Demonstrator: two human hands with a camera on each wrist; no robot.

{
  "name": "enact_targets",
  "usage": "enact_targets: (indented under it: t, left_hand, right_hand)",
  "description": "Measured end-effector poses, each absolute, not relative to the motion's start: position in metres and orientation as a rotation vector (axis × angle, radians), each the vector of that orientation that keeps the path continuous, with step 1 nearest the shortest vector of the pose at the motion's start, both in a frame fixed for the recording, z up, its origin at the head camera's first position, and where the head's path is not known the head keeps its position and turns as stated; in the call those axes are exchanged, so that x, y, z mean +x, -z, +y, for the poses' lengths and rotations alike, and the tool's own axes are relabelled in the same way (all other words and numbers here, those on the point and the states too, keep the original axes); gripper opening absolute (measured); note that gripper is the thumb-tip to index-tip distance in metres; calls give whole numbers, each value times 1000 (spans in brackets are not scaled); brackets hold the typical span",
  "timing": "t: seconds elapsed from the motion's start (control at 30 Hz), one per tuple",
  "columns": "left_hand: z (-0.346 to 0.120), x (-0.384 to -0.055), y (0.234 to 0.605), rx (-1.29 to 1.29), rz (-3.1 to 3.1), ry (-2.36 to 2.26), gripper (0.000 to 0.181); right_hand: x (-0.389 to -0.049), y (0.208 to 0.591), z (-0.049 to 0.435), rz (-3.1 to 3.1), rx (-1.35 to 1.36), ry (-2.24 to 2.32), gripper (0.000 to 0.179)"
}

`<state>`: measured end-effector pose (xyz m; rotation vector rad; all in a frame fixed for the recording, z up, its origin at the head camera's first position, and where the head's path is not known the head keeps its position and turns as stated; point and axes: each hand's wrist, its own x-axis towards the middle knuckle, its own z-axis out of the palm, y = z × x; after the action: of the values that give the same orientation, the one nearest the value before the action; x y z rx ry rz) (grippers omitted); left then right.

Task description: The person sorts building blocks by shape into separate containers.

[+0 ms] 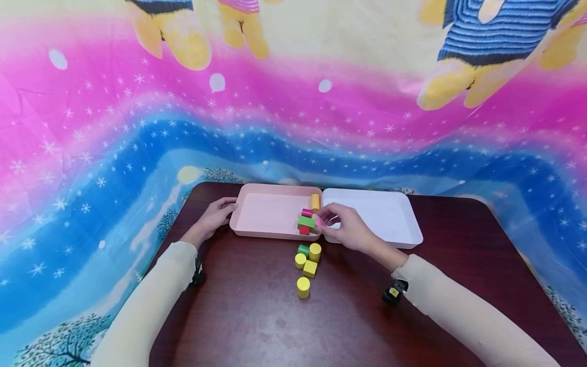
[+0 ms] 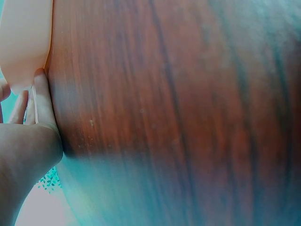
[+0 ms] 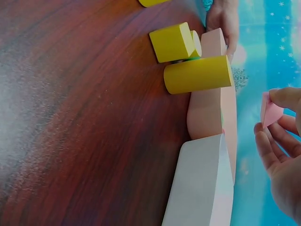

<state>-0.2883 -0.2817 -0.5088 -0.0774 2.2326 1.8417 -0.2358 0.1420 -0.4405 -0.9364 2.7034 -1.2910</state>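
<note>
A pink triangular block (image 3: pixel 272 113) is pinched between the thumb and fingertips of my right hand (image 1: pixel 346 227), above the right end of the pink tray (image 1: pixel 270 236). In that end of the tray lie an orange cylinder (image 1: pixel 315 203), a magenta block (image 1: pixel 307 212), a green block (image 1: pixel 306 223) and a red block (image 1: pixel 304 230). My left hand (image 1: pixel 214 216) touches the tray's left end. In the left wrist view, its fingers (image 2: pixel 43 96) lie fairly straight against the outer wall.
A white tray (image 1: pixel 376 216) stands right beside the pink one. On the dark wooden table in front are a green cylinder (image 1: pixel 303 250), a yellow cube (image 1: pixel 310 268) and three yellow cylinders, one nearer the front (image 1: pixel 303 288). A patterned cloth (image 1: pixel 293 127) hangs behind the table.
</note>
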Motion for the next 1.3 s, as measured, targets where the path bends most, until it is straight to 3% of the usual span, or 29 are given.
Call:
enact_targets:
  t: [1.3]
  left_hand:
    - [-283,-288,511,-43,2248,-1831,53]
  right_hand:
    - [-282,453,134,2789,-785,1319,30]
